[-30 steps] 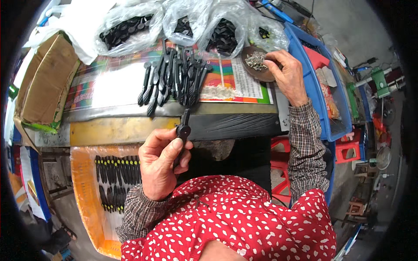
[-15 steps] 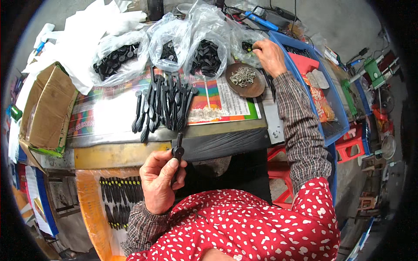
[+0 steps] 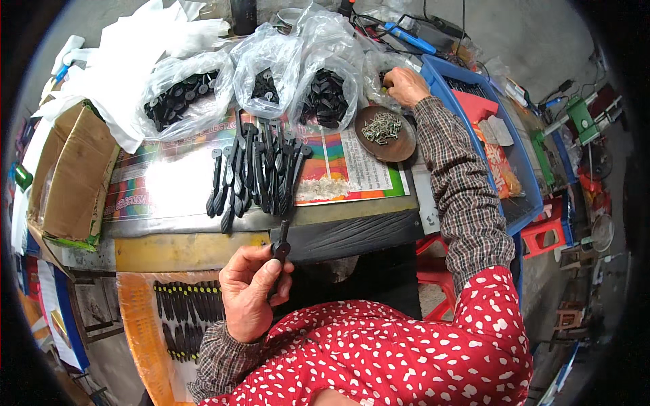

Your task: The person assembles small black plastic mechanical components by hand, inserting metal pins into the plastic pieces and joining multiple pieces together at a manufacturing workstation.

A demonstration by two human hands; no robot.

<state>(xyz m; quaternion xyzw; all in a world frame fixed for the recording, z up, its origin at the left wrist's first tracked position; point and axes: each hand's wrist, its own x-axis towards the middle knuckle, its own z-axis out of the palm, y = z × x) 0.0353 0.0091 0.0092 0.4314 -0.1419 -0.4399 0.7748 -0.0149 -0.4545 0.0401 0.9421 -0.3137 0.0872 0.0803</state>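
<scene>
My left hand is closed on a black plastic handle-like part, pinched between thumb and fingers just in front of the bench edge. A round hub with a narrow stem shows above the grip. At the back right, my right hand reaches into a clear plastic bag of small dark and yellow-green pieces. Its fingertips are bent together, and whatever they hold is hidden. Beside that bag, a round brown dish carries a heap of small metal screws. Several loose black handles lie piled mid-bench.
Clear bags of black parts line the back of the bench. A cardboard box stands left, and a blue crate right. Below the bench edge, an orange basket holds rows of black pieces with yellow-green dots. Red stools stand beneath.
My right hand has shifted slightly left and deeper into the bag. My left hand still holds the black part in nearly the same place. The view has tilted a little.
</scene>
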